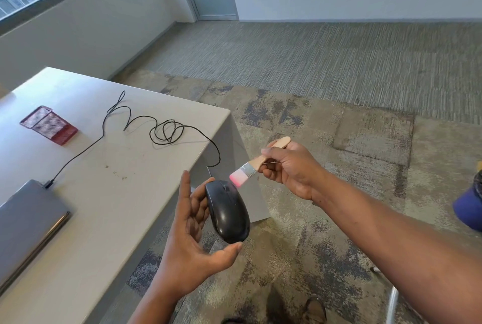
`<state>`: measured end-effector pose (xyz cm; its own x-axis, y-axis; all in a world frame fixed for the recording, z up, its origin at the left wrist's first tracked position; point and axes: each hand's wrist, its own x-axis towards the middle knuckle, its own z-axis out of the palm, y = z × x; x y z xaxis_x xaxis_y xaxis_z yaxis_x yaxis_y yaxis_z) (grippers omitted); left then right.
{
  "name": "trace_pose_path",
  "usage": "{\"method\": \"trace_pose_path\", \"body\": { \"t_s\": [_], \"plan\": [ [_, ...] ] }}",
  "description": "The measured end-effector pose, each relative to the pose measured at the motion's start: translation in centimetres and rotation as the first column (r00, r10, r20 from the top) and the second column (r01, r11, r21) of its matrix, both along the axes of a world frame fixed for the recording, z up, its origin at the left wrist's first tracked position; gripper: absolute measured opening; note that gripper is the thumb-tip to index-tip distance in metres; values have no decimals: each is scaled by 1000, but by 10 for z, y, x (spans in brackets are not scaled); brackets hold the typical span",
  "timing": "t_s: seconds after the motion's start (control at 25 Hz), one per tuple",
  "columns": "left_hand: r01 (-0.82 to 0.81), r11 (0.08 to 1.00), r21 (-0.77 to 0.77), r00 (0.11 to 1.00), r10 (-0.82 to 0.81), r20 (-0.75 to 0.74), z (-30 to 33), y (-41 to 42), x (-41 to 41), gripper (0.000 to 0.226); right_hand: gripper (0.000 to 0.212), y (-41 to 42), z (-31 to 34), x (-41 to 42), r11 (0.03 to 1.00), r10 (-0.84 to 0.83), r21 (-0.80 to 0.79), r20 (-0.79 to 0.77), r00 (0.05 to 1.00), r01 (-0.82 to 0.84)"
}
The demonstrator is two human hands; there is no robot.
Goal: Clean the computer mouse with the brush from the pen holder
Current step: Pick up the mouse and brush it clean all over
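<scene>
Beyond the desk edge, I see my left hand half open, cradling the black mouse; my right hand pinches the brush, bristles touching the mouse's front.

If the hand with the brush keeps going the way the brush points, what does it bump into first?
Most likely the mouse. The right hand aims the brush down and left, and its pink bristles hang just by the mouse's front end, which the left hand holds. Whether they already touch is hard to tell.
</scene>
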<state>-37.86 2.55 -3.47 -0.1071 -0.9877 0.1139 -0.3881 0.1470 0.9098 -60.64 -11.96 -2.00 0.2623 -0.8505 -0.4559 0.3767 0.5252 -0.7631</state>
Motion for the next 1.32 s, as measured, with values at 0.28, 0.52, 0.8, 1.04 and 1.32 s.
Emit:
{"method": "trace_pose_path", "body": {
  "t_s": [0.28,0.52,0.8,1.04,1.32],
  "plan": [
    [-14,1000,-6,1000,14,6,0,-5,0,143,13,8,2,5,1000,-17,-16,21,1000,17],
    [1,1000,1,1000,-1,25,-3,-6,1,143,13,13,23,13,930,-70,-362,10,997,69],
    [-6,1000,-5,999,7,37,2,-10,2,144,13,18,35,16,776,55,-598,-253,966,-201],
    [-33,999,-7,998,33,46,0,-12,7,143,13,5,42,-8,714,237,-563,-366,900,-417],
    [-3,1000,19,1000,2,27,0,-15,4,144,11,1,35,-6,765,218,-599,-103,970,-236]
  ]
}}
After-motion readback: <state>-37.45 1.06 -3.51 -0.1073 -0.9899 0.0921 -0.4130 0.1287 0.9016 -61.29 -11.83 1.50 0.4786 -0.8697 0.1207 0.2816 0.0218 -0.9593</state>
